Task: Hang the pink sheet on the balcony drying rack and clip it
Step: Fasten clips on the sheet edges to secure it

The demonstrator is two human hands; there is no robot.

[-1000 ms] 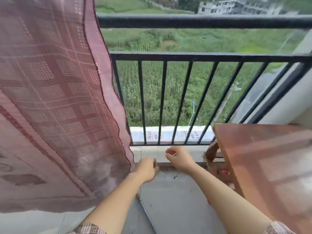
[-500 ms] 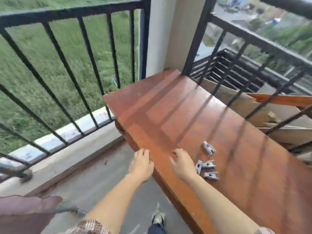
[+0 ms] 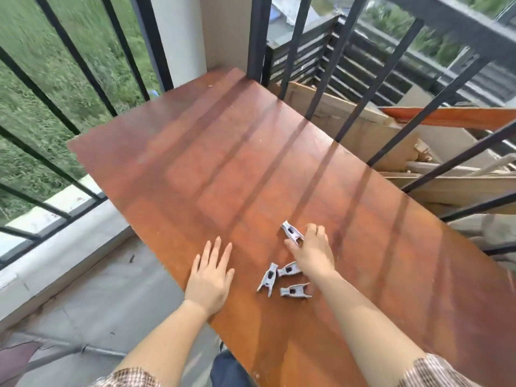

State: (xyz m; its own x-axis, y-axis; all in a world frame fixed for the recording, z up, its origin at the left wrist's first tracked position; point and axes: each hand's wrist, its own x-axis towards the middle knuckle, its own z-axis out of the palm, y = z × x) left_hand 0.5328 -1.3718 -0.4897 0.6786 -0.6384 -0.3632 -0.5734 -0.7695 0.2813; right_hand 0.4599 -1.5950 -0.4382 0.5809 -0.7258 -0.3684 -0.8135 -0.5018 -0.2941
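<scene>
We see four grey clips on the red-brown table [image 3: 223, 163]. The far clip [image 3: 291, 233] lies w/ its long axis from far-left to near-right, and its narrow tip points far-left. The right hand [image 3: 312, 252] comes over it from the near-right side. The thumb and the curled fingers [image 3: 315, 229] pinch the near-right end of this clip, i.e. the hand is closed on it.

The three other clips [image 3: 289, 269] lie in a small group just near of that hand, left of the right wrist. One of them points approx. near-left to far-right. One lies across, left to right. The third is partly under the edge of the hand.

The left hand [image 3: 210, 277] lies flat on the near-left edge of the table, palm down, fingers straight and a bit spread. It holds nothing and it is apart from the clips, to their left.

The pink sheet [image 3: 14, 358] shows only as a corner at the near-left, low by the floor [image 3: 111, 289], well apart from both hands. Beside it a thin metal rod [image 3: 92, 351] lies on the floor. The black railing [image 3: 83, 65] stands on the left and far sides of the table.
</scene>
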